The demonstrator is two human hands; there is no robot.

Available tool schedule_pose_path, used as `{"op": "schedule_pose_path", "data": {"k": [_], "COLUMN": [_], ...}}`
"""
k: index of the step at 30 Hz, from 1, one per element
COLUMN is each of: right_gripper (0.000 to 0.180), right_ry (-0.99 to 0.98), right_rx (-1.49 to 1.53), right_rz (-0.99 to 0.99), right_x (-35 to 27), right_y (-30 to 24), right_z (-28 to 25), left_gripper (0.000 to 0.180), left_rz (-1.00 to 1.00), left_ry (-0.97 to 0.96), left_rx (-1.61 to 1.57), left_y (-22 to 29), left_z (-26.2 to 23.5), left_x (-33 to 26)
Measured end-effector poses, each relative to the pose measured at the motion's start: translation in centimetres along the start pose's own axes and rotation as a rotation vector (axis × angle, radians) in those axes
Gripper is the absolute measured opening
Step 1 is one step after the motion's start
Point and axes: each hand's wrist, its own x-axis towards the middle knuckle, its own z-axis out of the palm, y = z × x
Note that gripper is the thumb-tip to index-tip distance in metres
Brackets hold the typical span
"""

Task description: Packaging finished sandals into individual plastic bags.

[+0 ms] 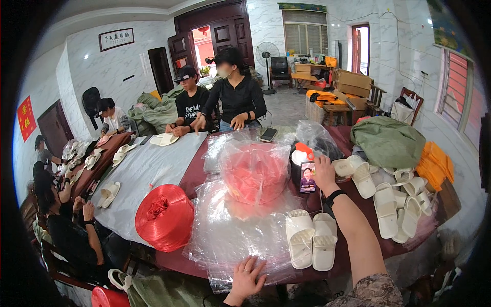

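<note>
My left hand [246, 280] lies with fingers spread on the near edge of a stack of clear plastic bags [225, 240]. My right arm reaches forward, and my right hand [324, 175] grips the right side of a smartphone [307, 185], whose lit screen shows a person. Behind the phone is a white and red object [302, 152]; its kind is unclear. Beside my right forearm a pair of cream slippers [312, 240] lies on the table. A red bundle in clear plastic [255, 174] sits on the bags.
A large roll of red twine [164, 217] stands left of the bags. Loose cream slippers [399, 210] are heaped at the right, near a green sack [387, 140] and orange cloth [434, 166]. Two people [232, 97] sit across the table; several others are at the left.
</note>
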Motion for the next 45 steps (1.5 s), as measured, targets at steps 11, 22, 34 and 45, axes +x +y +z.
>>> {"op": "schedule_pose_path", "data": {"k": [11,22,34,45], "right_gripper": [0.047,0.033,0.052,0.039], "right_ry": [0.192,-0.44,-0.462,-0.336], "right_rx": [0.284,0.465,0.354,0.322], "right_rz": [0.073,0.098,0.221,0.236], "right_x": [-2.3,-21.2,-21.6,-21.5], "right_y": [-0.7,-3.3,-7.4,-3.1], "right_z": [-4.5,-15.0,-9.1,-5.8], "left_gripper": [0.049,0.049,0.049,0.048], "left_rz": [-0.004,0.004,-0.006,-0.021], "left_ry": [-0.005,0.01,-0.012,-0.103], "left_rx": [-0.024,-0.023,-0.047,-0.124], "left_y": [0.0,0.1,0.5,0.6], "left_z": [-0.3,-0.2,-0.9,-2.3], "left_x": [0.2,0.3,0.4,1.0]}}
